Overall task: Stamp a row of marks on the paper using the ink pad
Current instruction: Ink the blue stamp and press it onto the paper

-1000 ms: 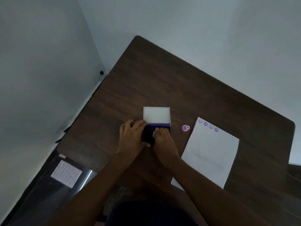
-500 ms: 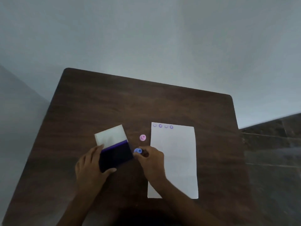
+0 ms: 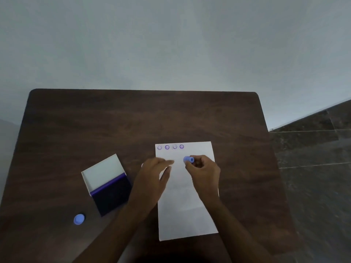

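A white sheet of paper (image 3: pixel 187 209) lies on the dark wooden table (image 3: pixel 114 126), with several purple smiley marks (image 3: pixel 170 147) in a row along its top edge. My right hand (image 3: pixel 203 169) is over the paper's upper part, shut on a small blue stamp (image 3: pixel 188 159) just below the row. My left hand (image 3: pixel 154 175) lies flat on the paper's left edge, fingers apart, holding nothing. The ink pad (image 3: pixel 111 194) sits to the left with its white lid (image 3: pixel 102 171) flipped back.
A small blue cap (image 3: pixel 79 219) lies near the table's front left. A pale wall stands behind the table. Dark tiled floor (image 3: pixel 313 168) lies beyond the right edge. A small pale object peeks out at my left hand's far side.
My right hand has carried the blue stamp from the ink pad over to the paper. My left hand has let go of the ink pad and moved onto the paper's left edge. The view shifted.
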### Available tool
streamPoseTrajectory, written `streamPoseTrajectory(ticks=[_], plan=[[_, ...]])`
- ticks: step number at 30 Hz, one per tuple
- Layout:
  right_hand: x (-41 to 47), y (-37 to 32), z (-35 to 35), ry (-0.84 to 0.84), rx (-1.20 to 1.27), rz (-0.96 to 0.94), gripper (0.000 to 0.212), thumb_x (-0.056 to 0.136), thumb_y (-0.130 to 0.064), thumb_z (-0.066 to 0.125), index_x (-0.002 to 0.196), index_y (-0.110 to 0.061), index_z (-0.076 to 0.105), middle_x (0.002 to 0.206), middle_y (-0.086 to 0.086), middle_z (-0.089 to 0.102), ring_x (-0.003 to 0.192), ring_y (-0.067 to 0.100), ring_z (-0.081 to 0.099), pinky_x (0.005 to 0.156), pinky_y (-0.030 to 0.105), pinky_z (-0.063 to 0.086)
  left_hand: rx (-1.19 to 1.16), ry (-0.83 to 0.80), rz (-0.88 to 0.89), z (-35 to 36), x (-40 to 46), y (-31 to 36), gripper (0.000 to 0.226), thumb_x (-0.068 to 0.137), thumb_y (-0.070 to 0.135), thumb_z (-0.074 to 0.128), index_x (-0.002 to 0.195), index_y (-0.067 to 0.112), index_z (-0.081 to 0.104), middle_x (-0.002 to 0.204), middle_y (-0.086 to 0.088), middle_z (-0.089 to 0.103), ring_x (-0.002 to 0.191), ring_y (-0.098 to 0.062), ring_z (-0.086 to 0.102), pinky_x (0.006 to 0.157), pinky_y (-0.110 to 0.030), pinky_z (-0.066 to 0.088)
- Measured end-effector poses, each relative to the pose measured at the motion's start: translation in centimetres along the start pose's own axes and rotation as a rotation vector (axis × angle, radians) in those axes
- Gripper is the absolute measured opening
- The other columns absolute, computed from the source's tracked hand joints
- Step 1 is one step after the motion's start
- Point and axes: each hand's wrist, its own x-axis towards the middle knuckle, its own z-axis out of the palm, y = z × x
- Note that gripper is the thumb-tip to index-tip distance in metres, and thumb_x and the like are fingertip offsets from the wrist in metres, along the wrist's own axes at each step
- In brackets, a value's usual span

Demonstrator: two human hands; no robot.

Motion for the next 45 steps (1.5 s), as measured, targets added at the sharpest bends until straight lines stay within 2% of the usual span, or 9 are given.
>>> streamPoseTrajectory(ticks=[6, 9, 14, 19, 25, 29, 34, 42, 45], plan=[[3.7, 1.6, 0.9, 0.014, -0.043, -0.024, 0.015, 0.078, -0.032, 0.074, 0.076, -0.025, 0.061, 0.072, -0.011, 0.065, 0.058, 0.01, 0.06, 0.052, 0.011, 0.046, 0.03, -0.034, -0.07, 2.7, 6.0, 2.6, 0.043, 0.089, 0.041, 0.059, 0.13, 0.026, 0.058, 0.137, 0.003, 0.056, 0.124, -0.015, 0.053, 0.109, -0.025, 0.029], [5.0, 2.5, 1.7, -0.013, -0.059, -0.029, 0.016, 0.079, -0.031, 0.073, 0.081, -0.018, 0.064, 0.077, -0.007, 0.066, 0.059, 0.01, 0.057, 0.055, 0.01, 0.043, 0.059, -0.026, -0.113, 3.6, 7.4, 2.6, 0.043, 0.088, 0.042, 0.061, 0.125, 0.021, 0.061, 0.132, -0.001, 0.06, 0.117, -0.018, 0.058, 0.104, -0.025, 0.036], [6.5, 3.4, 2.5, -0.005, -0.082, -0.042, 0.02, 0.078, -0.029, 0.074, 0.08, -0.013, 0.064, 0.075, -0.002, 0.068, 0.054, 0.006, 0.052, 0.053, 0.004, 0.038, 0.076, -0.026, -0.064, 4.8, 8.7, 2.8, 0.04, 0.088, 0.042, 0.061, 0.122, 0.023, 0.063, 0.124, -0.001, 0.064, 0.109, -0.018, 0.059, 0.097, -0.023, 0.039], [7.5, 3.3, 2.8, -0.011, -0.076, -0.075, 0.02, 0.075, -0.03, 0.077, 0.077, -0.024, 0.057, 0.07, -0.015, 0.057, 0.053, 0.001, 0.052, 0.049, -0.001, 0.039, 0.097, -0.041, -0.067, 5.6, 9.2, 3.1, 0.042, 0.09, 0.039, 0.059, 0.129, 0.026, 0.058, 0.123, -0.003, 0.062, 0.11, -0.018, 0.056, 0.096, -0.025, 0.04], [8.0, 4.3, 3.2, -0.053, -0.122, -0.029, 0.022, 0.077, -0.03, 0.075, 0.085, -0.013, 0.064, 0.081, 0.0, 0.07, 0.057, 0.004, 0.052, 0.054, 0.002, 0.035, 0.123, -0.04, -0.087, 5.8, 9.6, 3.0, 0.043, 0.091, 0.038, 0.058, 0.132, 0.027, 0.056, 0.125, -0.003, 0.06, 0.112, -0.018, 0.055, 0.097, -0.025, 0.04], [8.0, 4.3, 3.2, -0.062, -0.121, -0.038, 0.022, 0.076, -0.028, 0.076, 0.087, -0.012, 0.064, 0.084, 0.003, 0.071, 0.062, 0.007, 0.055, 0.058, 0.004, 0.038, 0.052, 0.008, -0.152, 5.8, 9.5, 2.9, 0.039, 0.089, 0.037, 0.061, 0.123, 0.018, 0.063, 0.118, -0.004, 0.064, 0.106, -0.016, 0.058, 0.087, -0.019, 0.039], [7.9, 4.1, 3.1, -0.055, -0.129, -0.081, 0.022, 0.075, -0.026, 0.077, 0.085, -0.012, 0.064, 0.082, 0.002, 0.071, 0.06, 0.005, 0.054, 0.057, 0.001, 0.036, 0.074, 0.001, -0.11, 5.6, 9.4, 2.9, 0.041, 0.091, 0.037, 0.058, 0.128, 0.021, 0.061, 0.118, -0.002, 0.063, 0.105, -0.014, 0.056, 0.082, -0.014, 0.033], [7.9, 4.0, 3.4, -0.083, -0.159, -0.062, 0.022, 0.076, -0.027, 0.076, 0.086, -0.012, 0.063, 0.083, 0.002, 0.07, 0.059, 0.003, 0.051, 0.055, 0.001, 0.035, 0.063, 0.015, -0.125, 5.8, 9.4, 2.9, 0.036, 0.087, 0.034, 0.064, 0.119, 0.016, 0.066, 0.11, -0.008, 0.066, 0.099, -0.02, 0.06, 0.079, -0.02, 0.037], [7.9, 4.0, 3.3, -0.097, -0.167, -0.05, 0.023, 0.078, -0.027, 0.075, 0.088, -0.01, 0.064, 0.085, 0.006, 0.07, 0.066, 0.008, 0.054, 0.059, 0.003, 0.035, 0.058, 0.017, -0.119, 5.7, 9.4, 3.1, 0.036, 0.087, 0.032, 0.065, 0.118, 0.014, 0.066, 0.11, -0.009, 0.067, 0.099, -0.02, 0.06, 0.081, -0.022, 0.039]])
